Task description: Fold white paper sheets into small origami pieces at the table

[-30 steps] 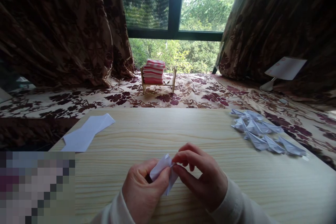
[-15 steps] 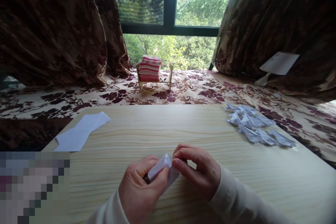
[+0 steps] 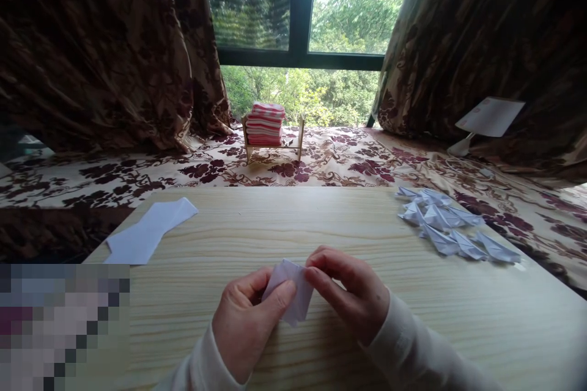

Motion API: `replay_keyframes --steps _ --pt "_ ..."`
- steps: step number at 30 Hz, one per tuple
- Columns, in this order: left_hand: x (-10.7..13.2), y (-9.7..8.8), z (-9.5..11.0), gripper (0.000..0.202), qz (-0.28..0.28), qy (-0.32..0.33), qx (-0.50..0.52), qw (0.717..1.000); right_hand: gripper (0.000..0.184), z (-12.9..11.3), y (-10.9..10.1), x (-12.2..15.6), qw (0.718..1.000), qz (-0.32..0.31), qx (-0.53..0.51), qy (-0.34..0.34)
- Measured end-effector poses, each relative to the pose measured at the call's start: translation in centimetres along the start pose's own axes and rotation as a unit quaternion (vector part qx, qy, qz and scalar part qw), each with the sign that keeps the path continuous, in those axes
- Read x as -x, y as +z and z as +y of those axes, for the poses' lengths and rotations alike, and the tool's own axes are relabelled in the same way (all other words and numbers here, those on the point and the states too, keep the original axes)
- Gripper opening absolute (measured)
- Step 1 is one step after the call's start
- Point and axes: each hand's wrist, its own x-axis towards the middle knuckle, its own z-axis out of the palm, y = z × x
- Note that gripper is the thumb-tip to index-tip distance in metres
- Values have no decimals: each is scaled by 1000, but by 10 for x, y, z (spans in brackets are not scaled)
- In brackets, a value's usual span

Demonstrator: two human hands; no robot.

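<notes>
A small folded piece of white paper (image 3: 300,298) is held above the table between both hands, its flat face turned up and creased. My left hand (image 3: 250,317) grips it from the left, thumb pressed across its face and fingers hidden behind. My right hand (image 3: 351,290) pinches its upper right edge between thumb and fingertips. Several folded white paper pieces (image 3: 443,217), pointed in shape, lie grouped at the table's far right corner. On the left lie flat white paper sheets (image 3: 149,232), overlapping one another.
The pale wooden table (image 3: 220,232) stands before a ledge with a floral cloth (image 3: 202,168). On that ledge are a small wooden rack (image 3: 300,137) bearing folded pink-and-white cloths (image 3: 266,125) and a white lamp (image 3: 490,116). Dark curtains (image 3: 114,55) frame the window.
The folded paper has been turned and opened out, so a broader face now shows. My right hand has moved slightly and pinches its edge. The whole view has shifted a little.
</notes>
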Motion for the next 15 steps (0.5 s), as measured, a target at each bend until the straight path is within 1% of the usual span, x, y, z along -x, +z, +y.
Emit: replay_keyframes --steps 2,3,6,8,11,15 --pt "0 0 0 22 -17 -11 2 1000 19 -1 -2 0 1000 4 1 -4" --pt "0 0 1 22 -16 -17 5 1000 19 -1 -2 0 1000 1 -3 8" --pt "-1 1 2 24 18 -27 38 999 22 0 -4 0 997 -22 -25 71" --pt "-1 2 1 26 27 -35 65 997 23 1 -4 1 995 -30 -40 92" --pt "-1 1 0 27 7 -44 68 997 22 2 -3 2 995 -25 -35 85" --pt "-3 -2 -1 26 -22 -35 87 995 20 0 -3 1 996 -37 10 81"
